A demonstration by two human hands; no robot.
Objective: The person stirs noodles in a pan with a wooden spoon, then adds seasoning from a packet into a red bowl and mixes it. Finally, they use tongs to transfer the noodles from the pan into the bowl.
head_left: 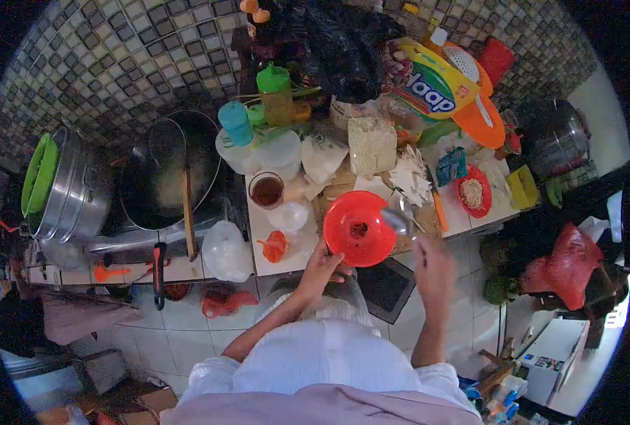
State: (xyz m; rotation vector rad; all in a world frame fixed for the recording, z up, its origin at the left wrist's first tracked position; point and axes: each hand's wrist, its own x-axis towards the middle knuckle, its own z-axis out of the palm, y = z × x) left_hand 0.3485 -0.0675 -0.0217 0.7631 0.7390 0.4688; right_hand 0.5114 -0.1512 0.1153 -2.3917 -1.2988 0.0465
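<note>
My left hand (320, 272) is closed on the lower left rim of a red bowl (371, 244), which is tilted toward me and has a small dark heap in its middle. A metal spoon (398, 221) reaches over the bowl's right side from my right hand (432, 263), which is blurred but closed on its handle. Behind the bowl lie a clear bag of pale food (371, 145) and white cut pieces (410, 177) on a wooden board. Left of the bowl are a glass of brown liquid (267, 190) and a small orange-red plastic item (274, 246).
A wok (134, 188) with a wooden-handled tool stands on the stove at left, beside stacked metal pots (81, 191). A red dish of shredded food (474, 193) and a yellow container (522, 188) are at right. A red bag (566, 265) hangs beyond the counter.
</note>
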